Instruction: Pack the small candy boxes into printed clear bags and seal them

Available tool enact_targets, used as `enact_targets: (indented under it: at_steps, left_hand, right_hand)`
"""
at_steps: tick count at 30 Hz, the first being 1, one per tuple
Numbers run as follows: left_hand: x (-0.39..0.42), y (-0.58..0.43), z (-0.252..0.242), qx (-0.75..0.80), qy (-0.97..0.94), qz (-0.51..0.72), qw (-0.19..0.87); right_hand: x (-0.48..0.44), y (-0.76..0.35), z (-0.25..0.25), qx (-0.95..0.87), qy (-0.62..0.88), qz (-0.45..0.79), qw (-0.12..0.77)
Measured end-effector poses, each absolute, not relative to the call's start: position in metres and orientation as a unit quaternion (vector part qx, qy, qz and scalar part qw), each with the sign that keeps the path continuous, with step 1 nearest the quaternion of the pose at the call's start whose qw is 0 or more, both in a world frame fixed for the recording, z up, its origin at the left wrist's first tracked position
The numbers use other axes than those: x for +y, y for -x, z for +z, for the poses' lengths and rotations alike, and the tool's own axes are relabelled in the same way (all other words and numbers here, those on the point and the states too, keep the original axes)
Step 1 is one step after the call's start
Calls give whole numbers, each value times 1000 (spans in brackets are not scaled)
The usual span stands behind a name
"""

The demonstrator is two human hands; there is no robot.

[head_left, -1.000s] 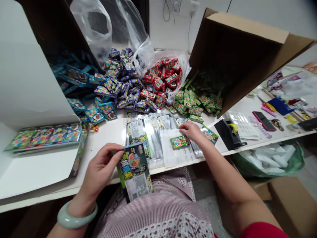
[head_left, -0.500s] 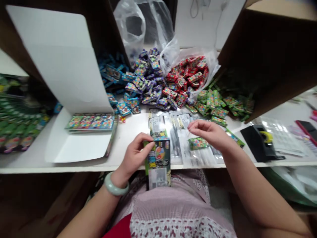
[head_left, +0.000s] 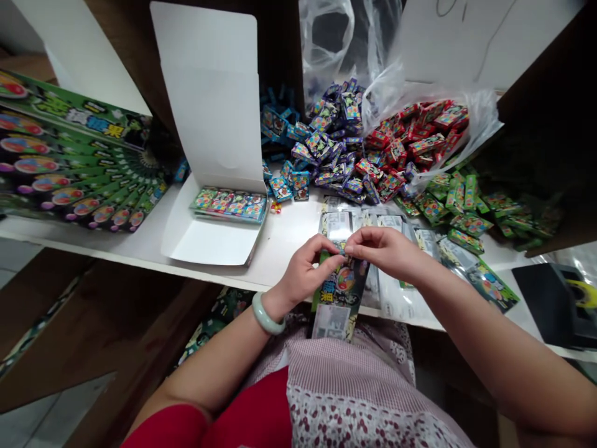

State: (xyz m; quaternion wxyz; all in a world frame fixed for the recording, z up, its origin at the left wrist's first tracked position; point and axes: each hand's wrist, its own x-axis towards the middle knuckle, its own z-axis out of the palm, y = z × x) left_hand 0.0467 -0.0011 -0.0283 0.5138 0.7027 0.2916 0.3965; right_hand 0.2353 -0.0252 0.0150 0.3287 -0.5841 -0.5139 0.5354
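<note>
My left hand (head_left: 305,274) and my right hand (head_left: 382,249) meet at the table's front edge, both pinching the top of a printed green packet (head_left: 339,297) that hangs down over my lap. The left wrist wears a pale green bangle (head_left: 265,314). Under the hands lie several clear flat packets (head_left: 392,298) spread on the white table (head_left: 140,246). Behind them sit heaps of small candy boxes: blue (head_left: 284,134), purple (head_left: 333,140), red (head_left: 410,140) in a plastic bag, and green (head_left: 466,205).
An open white display box (head_left: 209,236) holding a row of small boxes stands left of my hands. Fanned printed green packs (head_left: 69,186) lie at far left. A black tape dispenser (head_left: 555,305) sits at right. Brown cartons stand behind the heaps.
My right hand left the small green box on the clear packets and came over to the packet in my left hand. The view swung left, showing the fanned packs.
</note>
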Motion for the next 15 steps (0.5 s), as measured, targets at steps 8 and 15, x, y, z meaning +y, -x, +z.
enact_targets:
  at_steps: [8, 15]
  left_hand:
    - [-3, -49, -28, 288, -698, 431, 493]
    - [-26, -26, -33, 266, -614, 323, 669]
  right_hand:
    - [-17, -234, 9, -476, 571, 597, 301]
    - [-21, -238, 5, -367, 526, 724, 256]
